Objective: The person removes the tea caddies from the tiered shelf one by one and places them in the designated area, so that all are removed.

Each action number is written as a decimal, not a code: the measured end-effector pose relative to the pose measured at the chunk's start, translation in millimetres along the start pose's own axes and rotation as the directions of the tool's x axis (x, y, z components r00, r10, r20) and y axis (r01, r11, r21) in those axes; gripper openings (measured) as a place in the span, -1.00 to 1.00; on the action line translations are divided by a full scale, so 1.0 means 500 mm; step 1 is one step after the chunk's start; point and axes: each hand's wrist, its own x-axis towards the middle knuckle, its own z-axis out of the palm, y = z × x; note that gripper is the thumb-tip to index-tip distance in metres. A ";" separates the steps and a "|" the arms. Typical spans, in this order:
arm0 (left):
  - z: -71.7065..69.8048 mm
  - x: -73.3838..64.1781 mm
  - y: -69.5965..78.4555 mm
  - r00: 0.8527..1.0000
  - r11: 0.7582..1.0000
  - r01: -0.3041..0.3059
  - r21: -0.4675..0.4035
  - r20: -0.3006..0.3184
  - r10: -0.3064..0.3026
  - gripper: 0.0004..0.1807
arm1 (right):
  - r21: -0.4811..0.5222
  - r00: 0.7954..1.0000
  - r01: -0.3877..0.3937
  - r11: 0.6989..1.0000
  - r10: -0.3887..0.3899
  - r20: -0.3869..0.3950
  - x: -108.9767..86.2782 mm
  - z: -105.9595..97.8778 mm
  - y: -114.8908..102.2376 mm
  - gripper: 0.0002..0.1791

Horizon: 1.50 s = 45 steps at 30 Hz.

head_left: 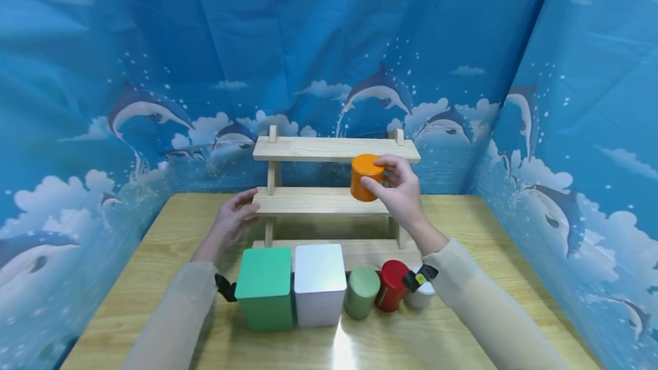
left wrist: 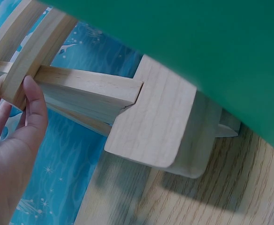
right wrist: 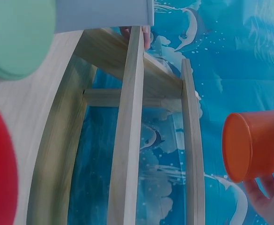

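Note:
My right hand holds an orange cylindrical canister upright, fingers and thumb around its right side. In the head view the canister overlaps the middle board of a three-tier wooden shelf. The right wrist view shows the underside of the orange canister out beyond the boards. My left hand grips the left end of the middle board; in the left wrist view the fingers of the left hand pinch that board end.
In front of the shelf stand a green box, a white box, a pale green canister, a red canister and a white canister, partly behind the right wrist strap. A blue dolphin curtain encloses the wooden table.

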 end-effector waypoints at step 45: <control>0.001 -0.002 0.004 1.000 0.999 0.009 -0.045 0.002 -0.009 -0.38 | -0.002 0.983 -0.103 0.995 0.102 -0.156 -0.101 -0.144 0.119 -0.62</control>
